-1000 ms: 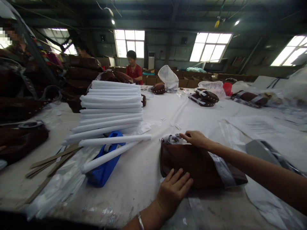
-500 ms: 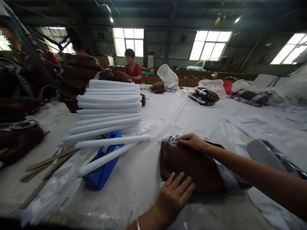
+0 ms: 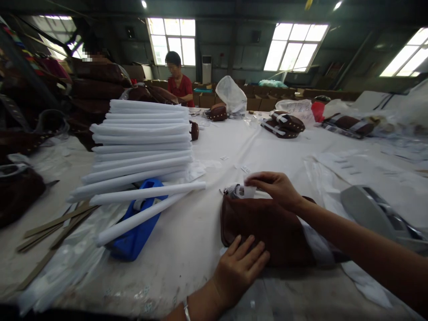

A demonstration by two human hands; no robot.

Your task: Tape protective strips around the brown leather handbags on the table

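Note:
A dark brown leather bag point(image 3: 267, 223) lies on the white-covered table in front of me, with a pale wrap around its right part. My left hand point(image 3: 242, 263) rests on the bag's near side, fingers spread and flat. Above the bag's far edge, my right hand point(image 3: 272, 185) pinches a small white paper slip point(image 3: 248, 191) between thumb and fingers. Beside the slip, at the bag's far left corner, sits wrapped hardware point(image 3: 234, 191), which I cannot make out in detail.
Rolled white paper tubes point(image 3: 143, 138) are stacked on the left, two of them across a blue tape dispenser point(image 3: 137, 227). A grey dispenser-like object point(image 3: 377, 214) is at right. Brown strips point(image 3: 56, 223) lie at left. More brown bags point(image 3: 282, 124) stand farther back. A person in red point(image 3: 180, 87) works beyond.
My right hand has lifted slightly off the bag's far edge, and a white slip now shows in its fingers. My left hand stays on the bag. The view has tilted down a little.

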